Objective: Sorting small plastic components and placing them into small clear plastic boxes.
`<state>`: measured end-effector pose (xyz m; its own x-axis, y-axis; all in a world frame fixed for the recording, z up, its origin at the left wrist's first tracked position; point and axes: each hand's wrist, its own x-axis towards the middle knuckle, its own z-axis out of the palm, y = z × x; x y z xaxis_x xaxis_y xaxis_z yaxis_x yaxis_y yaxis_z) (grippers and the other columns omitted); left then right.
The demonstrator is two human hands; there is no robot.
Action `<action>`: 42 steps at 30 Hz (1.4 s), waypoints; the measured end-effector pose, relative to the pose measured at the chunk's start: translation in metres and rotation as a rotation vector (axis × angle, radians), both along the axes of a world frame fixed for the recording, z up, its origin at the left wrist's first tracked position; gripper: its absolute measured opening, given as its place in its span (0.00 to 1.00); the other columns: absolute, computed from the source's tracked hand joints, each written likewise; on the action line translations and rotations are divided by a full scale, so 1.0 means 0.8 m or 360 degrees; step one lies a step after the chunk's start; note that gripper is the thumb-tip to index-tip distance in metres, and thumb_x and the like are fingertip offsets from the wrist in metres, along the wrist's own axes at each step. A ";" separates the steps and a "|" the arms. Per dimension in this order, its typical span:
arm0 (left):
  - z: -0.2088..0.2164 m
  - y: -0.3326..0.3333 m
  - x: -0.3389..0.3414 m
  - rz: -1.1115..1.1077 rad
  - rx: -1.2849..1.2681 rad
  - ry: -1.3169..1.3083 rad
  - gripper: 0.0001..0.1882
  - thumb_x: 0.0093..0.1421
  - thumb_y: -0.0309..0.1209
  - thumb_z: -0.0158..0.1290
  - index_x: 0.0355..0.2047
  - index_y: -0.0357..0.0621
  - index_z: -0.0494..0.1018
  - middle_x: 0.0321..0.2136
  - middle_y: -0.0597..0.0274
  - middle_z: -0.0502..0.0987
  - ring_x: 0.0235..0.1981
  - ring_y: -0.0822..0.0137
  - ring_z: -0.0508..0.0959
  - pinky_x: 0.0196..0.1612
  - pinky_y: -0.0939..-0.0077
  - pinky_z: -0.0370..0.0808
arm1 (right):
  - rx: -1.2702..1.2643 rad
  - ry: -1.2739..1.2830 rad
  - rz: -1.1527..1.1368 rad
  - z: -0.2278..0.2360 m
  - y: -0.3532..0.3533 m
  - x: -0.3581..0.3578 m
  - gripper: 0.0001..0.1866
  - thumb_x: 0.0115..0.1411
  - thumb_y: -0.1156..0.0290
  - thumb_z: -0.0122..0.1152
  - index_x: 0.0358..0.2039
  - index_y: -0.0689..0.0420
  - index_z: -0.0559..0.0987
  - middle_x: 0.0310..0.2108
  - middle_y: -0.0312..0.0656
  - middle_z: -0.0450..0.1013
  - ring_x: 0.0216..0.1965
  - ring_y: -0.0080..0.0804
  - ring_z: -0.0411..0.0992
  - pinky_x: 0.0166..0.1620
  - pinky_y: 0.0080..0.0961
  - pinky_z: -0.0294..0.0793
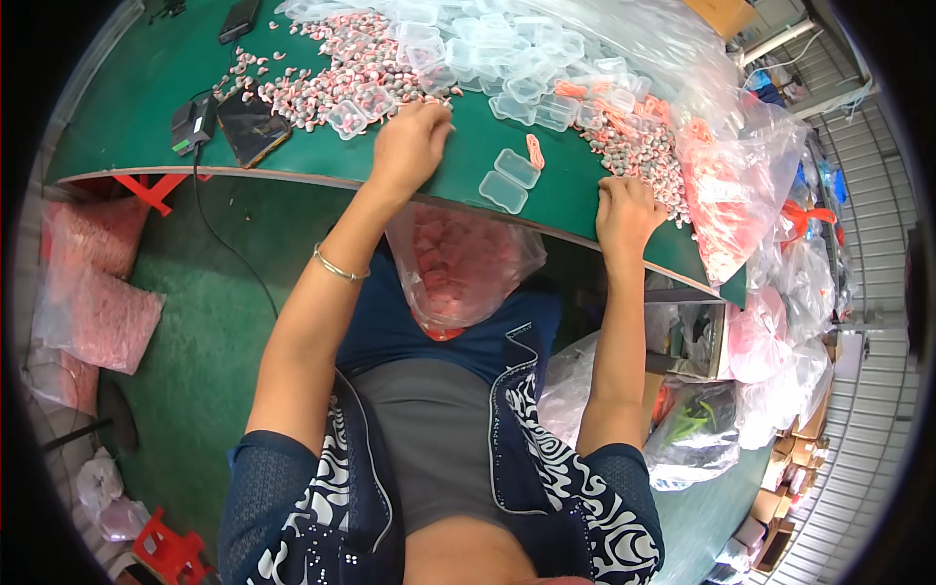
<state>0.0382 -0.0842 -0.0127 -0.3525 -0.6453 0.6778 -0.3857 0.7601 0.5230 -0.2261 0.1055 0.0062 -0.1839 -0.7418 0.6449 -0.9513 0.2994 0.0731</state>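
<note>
Left hand, fingers curled down, is at the near edge of a heap of pink-and-grey pieces on the green table; whether it grips one I cannot tell. Right of it lie an open clear box and an orange bundle of strands. Next comes the right hand, fingers bent, grip hidden, beside a second heap, with a bulging plastic bag to its right.

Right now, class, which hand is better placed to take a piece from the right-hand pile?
Probably the right hand: it is beside that pile; the left hand is farther, beyond the open clear box.
</note>
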 end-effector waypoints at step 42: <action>0.028 0.076 -0.005 -0.0724 0.0285 -0.0386 0.24 0.50 0.35 0.65 0.46 0.44 0.74 0.35 0.57 0.74 0.38 0.53 0.76 0.40 0.60 0.73 | 0.0294 -0.1258 0.0260 0.022 -0.100 0.049 0.10 0.55 0.66 0.65 0.35 0.57 0.85 0.27 0.42 0.79 0.27 0.35 0.76 0.34 0.29 0.74</action>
<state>0.0343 -0.0232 0.0097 -0.7555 -0.4890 0.4360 -0.1643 0.7857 0.5964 -0.1869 0.0256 0.0236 -0.4124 -0.8799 0.2359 -0.7734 0.2013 -0.6011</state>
